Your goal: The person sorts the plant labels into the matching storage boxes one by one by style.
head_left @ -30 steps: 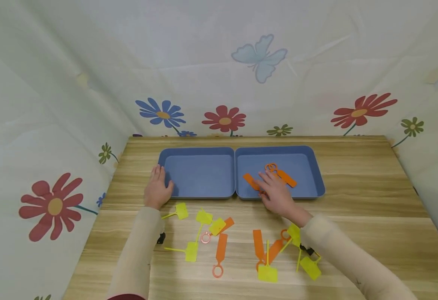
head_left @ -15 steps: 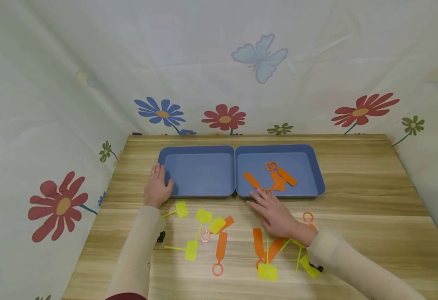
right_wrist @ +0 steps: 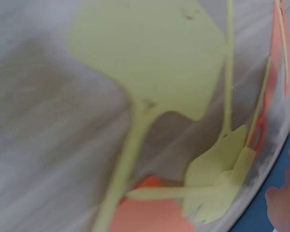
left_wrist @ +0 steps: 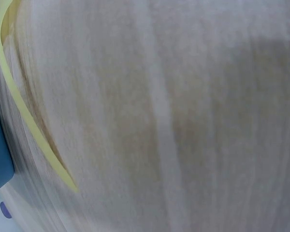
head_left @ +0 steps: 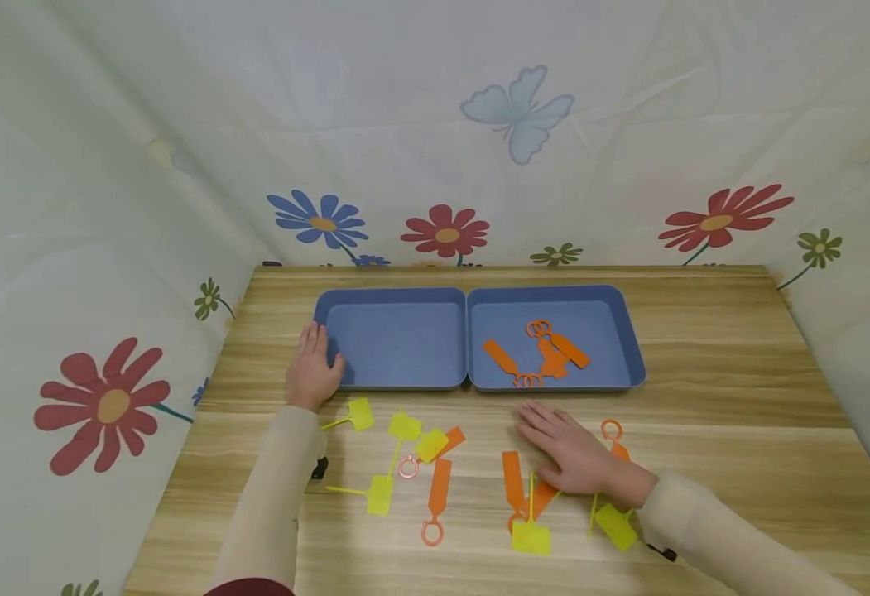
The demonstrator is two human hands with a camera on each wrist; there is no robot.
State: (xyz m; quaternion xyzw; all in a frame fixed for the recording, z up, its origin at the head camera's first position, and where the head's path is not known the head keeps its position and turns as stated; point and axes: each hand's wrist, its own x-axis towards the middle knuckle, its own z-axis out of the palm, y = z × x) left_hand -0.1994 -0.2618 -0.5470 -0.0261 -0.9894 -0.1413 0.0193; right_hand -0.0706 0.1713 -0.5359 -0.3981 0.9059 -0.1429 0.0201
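My left hand [head_left: 314, 369] rests on the left rim of the left blue tray [head_left: 397, 385], its fingers straight along the edge. My right hand [head_left: 570, 451] hovers with spread fingers over the table just in front of the right blue tray [head_left: 606, 384], holding nothing. Under and around it lie orange ring-ended tags [head_left: 512, 480] and yellow flag-shaped tags [head_left: 531, 538], some partly hidden by the hand. In the right wrist view a yellow tag [right_wrist: 154, 58] shows large, with the fingers at the right edge. Several orange tags [head_left: 570, 351] lie inside the right tray.
More tags lie on the wooden table [head_left: 740, 463] left of centre, among them a yellow tag [head_left: 361, 413] near the left hand and an orange tag [head_left: 439, 488]. A flower-printed curtain [head_left: 591, 165] hangs behind the table and at its left side.
My right hand has drawn back out of the right tray toward me and over the loose tags, uncovering the orange tags inside it. My left hand has stayed on the left tray.
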